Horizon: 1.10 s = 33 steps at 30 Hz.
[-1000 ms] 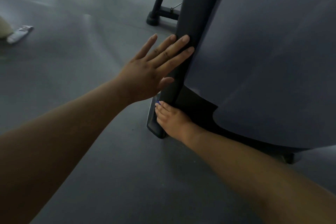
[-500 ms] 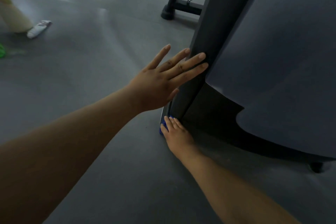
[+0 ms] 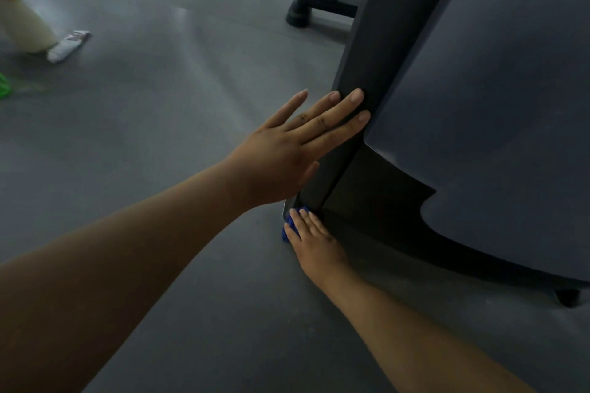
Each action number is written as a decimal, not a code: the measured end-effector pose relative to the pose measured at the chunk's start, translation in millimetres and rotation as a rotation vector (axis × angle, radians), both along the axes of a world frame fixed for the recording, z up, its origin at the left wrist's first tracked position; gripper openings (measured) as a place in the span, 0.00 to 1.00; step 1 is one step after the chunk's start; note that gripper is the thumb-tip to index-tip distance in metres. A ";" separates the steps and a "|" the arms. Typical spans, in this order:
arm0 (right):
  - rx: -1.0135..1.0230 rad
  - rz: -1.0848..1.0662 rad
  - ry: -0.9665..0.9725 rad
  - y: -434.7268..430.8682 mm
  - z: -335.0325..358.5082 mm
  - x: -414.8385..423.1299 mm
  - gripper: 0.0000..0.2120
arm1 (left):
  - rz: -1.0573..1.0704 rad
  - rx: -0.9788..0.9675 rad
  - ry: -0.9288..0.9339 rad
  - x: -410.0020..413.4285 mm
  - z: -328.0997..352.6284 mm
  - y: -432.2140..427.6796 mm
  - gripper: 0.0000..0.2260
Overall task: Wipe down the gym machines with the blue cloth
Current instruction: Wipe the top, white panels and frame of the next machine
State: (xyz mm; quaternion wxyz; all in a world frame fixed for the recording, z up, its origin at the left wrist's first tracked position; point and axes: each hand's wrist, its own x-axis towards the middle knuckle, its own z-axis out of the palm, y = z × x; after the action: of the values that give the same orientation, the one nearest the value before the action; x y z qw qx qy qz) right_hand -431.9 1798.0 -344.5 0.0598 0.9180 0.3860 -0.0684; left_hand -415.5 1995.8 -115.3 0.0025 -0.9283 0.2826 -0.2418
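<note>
At the foot of the dark column of the gym machine, the blue cloth is pressed against the base by the right hand, fingers laid straight and close together over it. Higher up the column, the left hand is laid flat, its 4 fingers straight and slightly spread. Well to the left, a white tube is seen on the grey floor.

blue cloth at machine base
</note>
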 end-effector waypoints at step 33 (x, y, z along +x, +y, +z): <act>0.250 -0.150 0.103 -149.0 79.3 -47.6 0.40 | -0.280 0.224 0.055 -57.6 -58.3 -50.6 0.37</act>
State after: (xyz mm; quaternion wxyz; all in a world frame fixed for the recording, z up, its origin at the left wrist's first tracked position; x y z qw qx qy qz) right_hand -479.4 1649.0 -265.1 -0.0803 0.9398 0.3244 -0.0708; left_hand -473.1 1945.2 -173.6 0.0645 -0.8801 0.4341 -0.1812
